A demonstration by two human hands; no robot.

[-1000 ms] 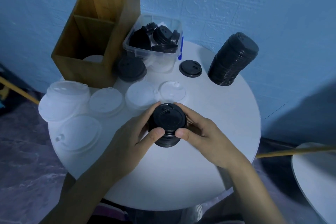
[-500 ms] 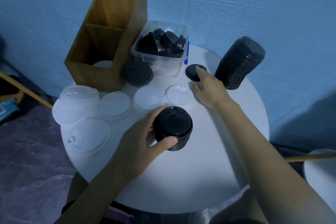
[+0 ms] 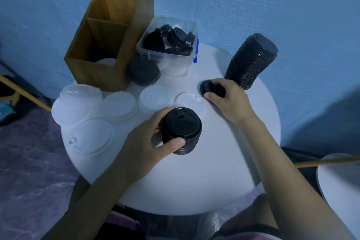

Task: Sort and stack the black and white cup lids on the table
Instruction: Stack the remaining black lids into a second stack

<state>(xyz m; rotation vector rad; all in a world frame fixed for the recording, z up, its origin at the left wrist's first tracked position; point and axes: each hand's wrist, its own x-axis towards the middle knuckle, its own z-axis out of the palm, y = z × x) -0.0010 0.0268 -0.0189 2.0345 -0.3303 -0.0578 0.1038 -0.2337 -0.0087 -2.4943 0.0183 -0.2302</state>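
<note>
Head view, left hand: wrapped round a short stack of black lids in the middle of the frame, thumb pressed on the near side, fingers curled behind it. Stack sits on the round white desk.
Head view, right hand: reached out to the centre right, palm down on a single black lid lying flat on the desk. Fingers bent over its top, thumb at its near edge, so it's gripping that lid.
Tall black stack: upper right, leaning, just beyond the right hand.
Clear tub: top centre, loose black lids jumbled inside, white stuff under it.
Another black lid: flat on the desk, just in front of the tub's left corner.
White lids: a row of them across the left and centre of the desk, with a taller white stack at far left.
Wooden box: upper left, two compartments, something white in the near one, can't tell exactly what.
</note>
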